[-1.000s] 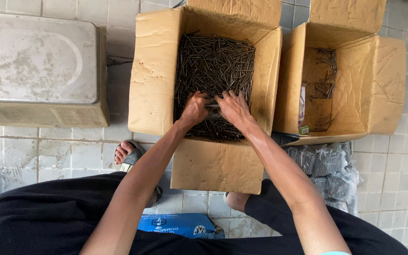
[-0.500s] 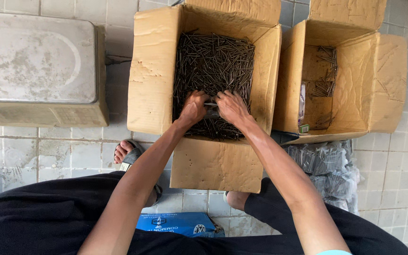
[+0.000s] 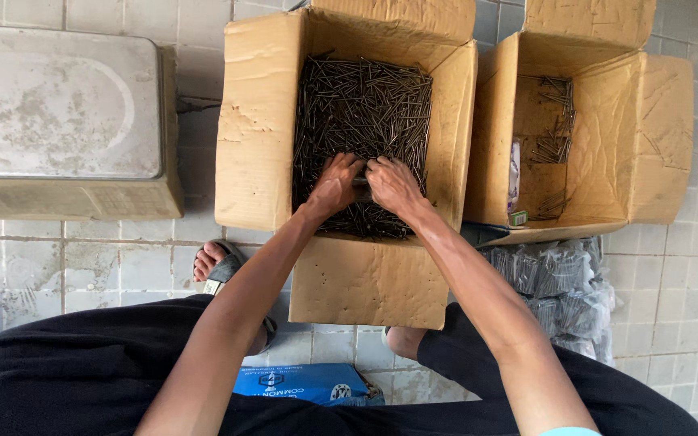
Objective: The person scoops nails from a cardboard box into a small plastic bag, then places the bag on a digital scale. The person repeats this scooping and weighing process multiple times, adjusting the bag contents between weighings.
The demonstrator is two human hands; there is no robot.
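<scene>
A cardboard box (image 3: 257, 121) with open flaps stands on the tiled floor in front of me, filled with a heap of dark nails (image 3: 365, 105). My left hand (image 3: 334, 184) and my right hand (image 3: 393, 184) are both inside it, side by side near the front of the heap. Their fingers are curled together around a bunch of nails held between them.
A second open cardboard box (image 3: 632, 137) on the right holds a few nails and a small packet. Clear bags of nails (image 3: 563, 282) lie below it. A worn metal scale (image 3: 58, 113) sits at left. A blue box (image 3: 304, 383) lies near my sandalled foot (image 3: 220, 262).
Both hands have drawn slightly closer together over the nails; otherwise little has moved.
</scene>
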